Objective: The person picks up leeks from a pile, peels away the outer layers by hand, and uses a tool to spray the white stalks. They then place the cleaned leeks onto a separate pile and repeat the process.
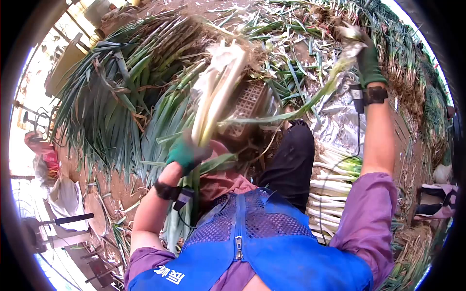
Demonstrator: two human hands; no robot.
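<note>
My left hand (pixel 186 154), in a green and dark glove, is closed round a few thick green onions (pixel 216 92). Their white stems and root ends point up and away from me, and the green leaves hang down past my wrist. Off to the upper right, my gloved right hand (pixel 370 58) is closed on a stripped outer leaf (pixel 318 97). That long yellow-green leaf stretches back towards the stems in my left hand. Motion blurs the root ends and the right fingertips. Beneath the held stems stands a brown plastic crate (pixel 246 104).
A large heap of untrimmed green onions (pixel 111 92) lies at the left. White-stemmed onions (pixel 332 194) lie in a row beside my right leg. Loose leaf scraps (pixel 301 63) litter the ground ahead. More onions (pixel 412 72) line the right side. A cable runs from each wrist device.
</note>
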